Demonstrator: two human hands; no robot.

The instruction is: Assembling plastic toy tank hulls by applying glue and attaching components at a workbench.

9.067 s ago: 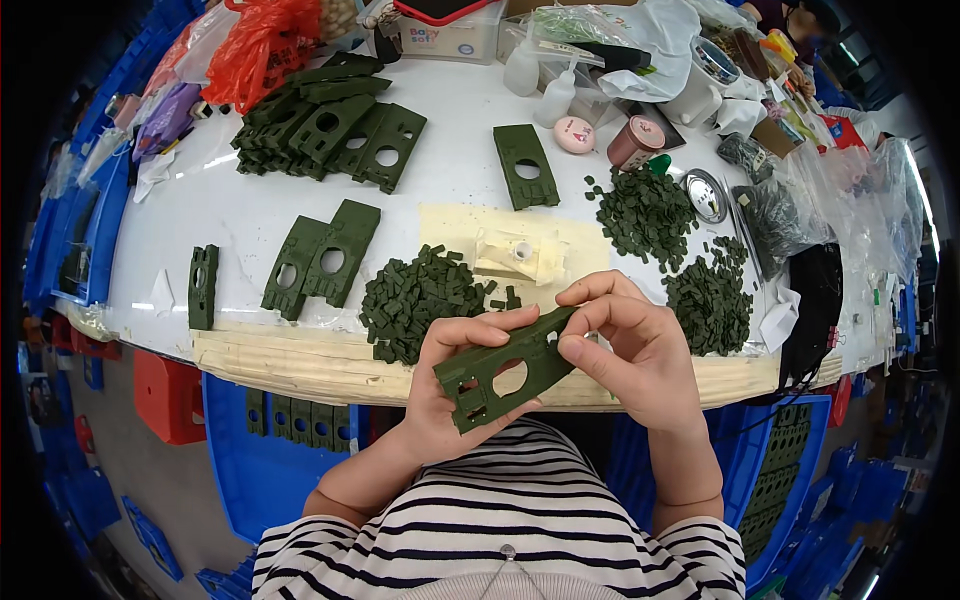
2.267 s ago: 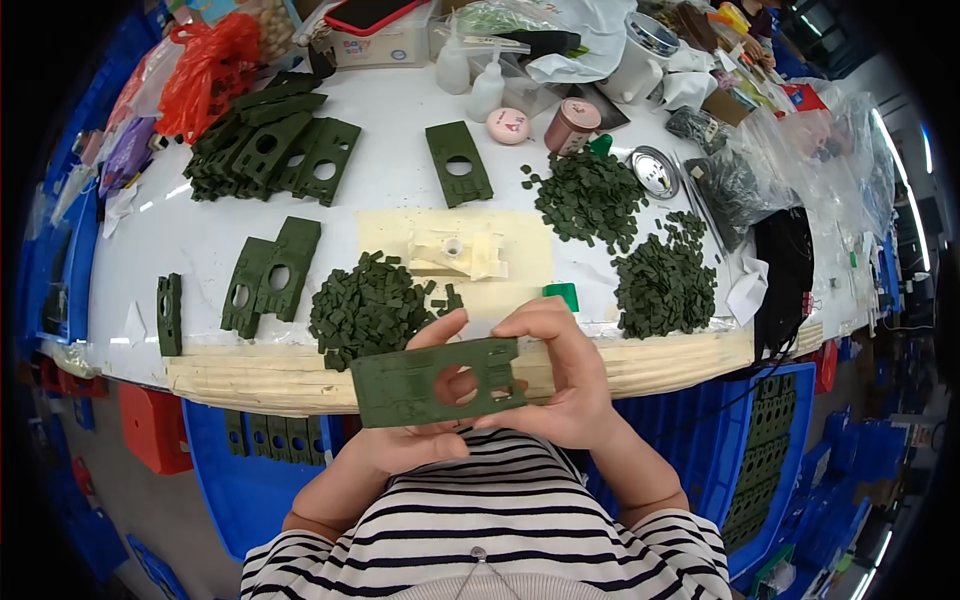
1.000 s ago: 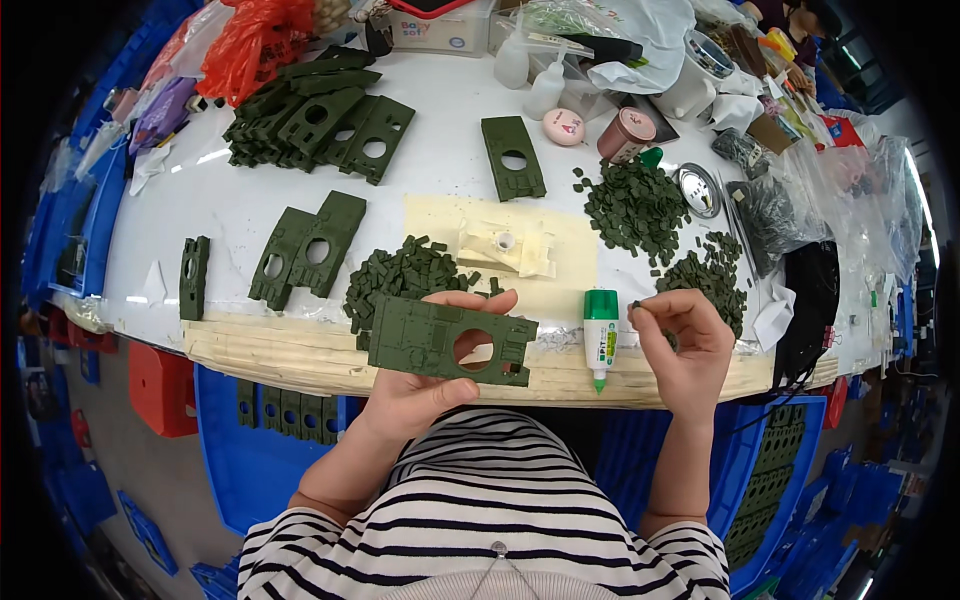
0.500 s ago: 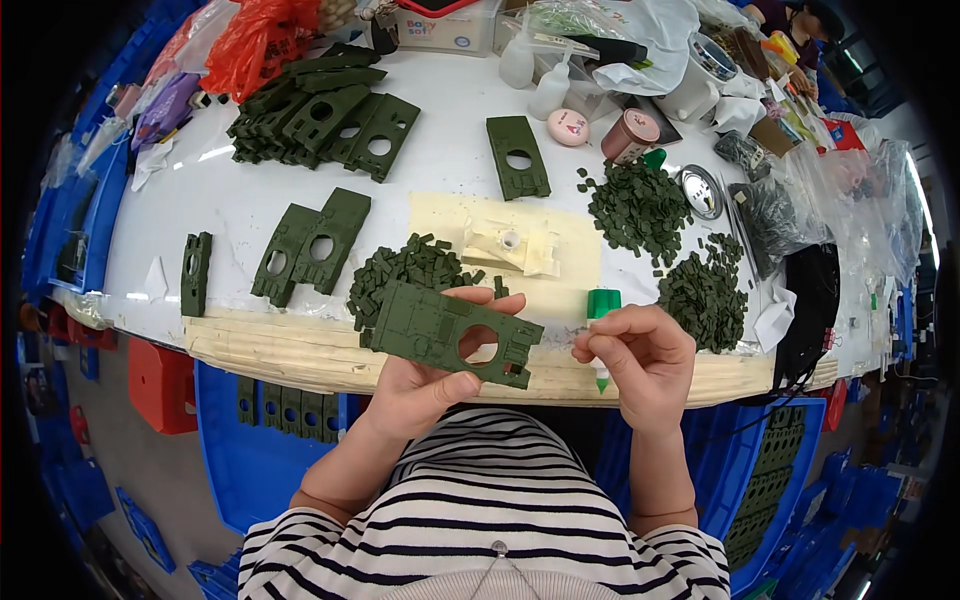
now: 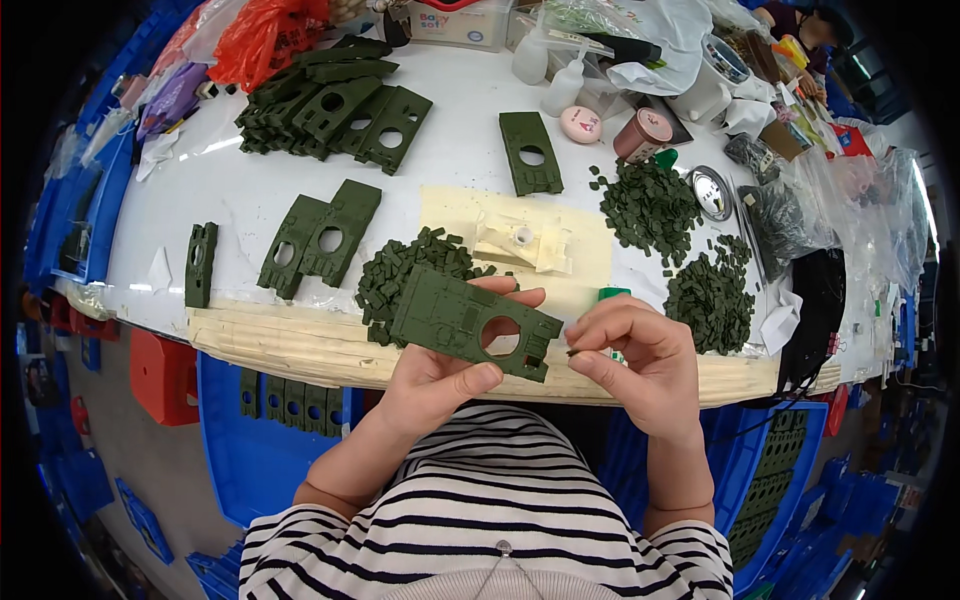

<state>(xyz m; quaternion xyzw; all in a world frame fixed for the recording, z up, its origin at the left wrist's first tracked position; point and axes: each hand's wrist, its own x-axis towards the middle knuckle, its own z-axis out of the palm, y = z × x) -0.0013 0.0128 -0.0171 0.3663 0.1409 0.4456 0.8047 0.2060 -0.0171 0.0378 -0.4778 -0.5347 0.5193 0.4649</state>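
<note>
A dark green plastic model tank hull (image 5: 440, 312) with a round hole lies across my left hand (image 5: 440, 388), the thumb on its near edge and fingertips showing behind its far edge. Just off its right end, my right hand (image 5: 645, 368) pinches a tiny dark green piece (image 5: 573, 352), too small to make out in detail. Mostly hidden behind that hand is a green-capped bottle (image 5: 613, 294). Past the hull lies a pile of small green pieces (image 5: 415, 265); a cream fixture (image 5: 522, 240) rests on a yellowish sheet (image 5: 595, 215).
More green hulls (image 5: 330, 235) lie on the left, with a stack (image 5: 310, 105) behind. Two piles of small green parts (image 5: 650, 208) sit at right, near a round metal lid (image 5: 711, 192). White squeeze bottles (image 5: 565, 85) stand at the back. Blue bins (image 5: 270, 455) flank me below the table edge.
My right hand's fingertips have come closer to the hull's right end, and the tiny piece between them now shows. The hand now covers most of the green-capped bottle.
</note>
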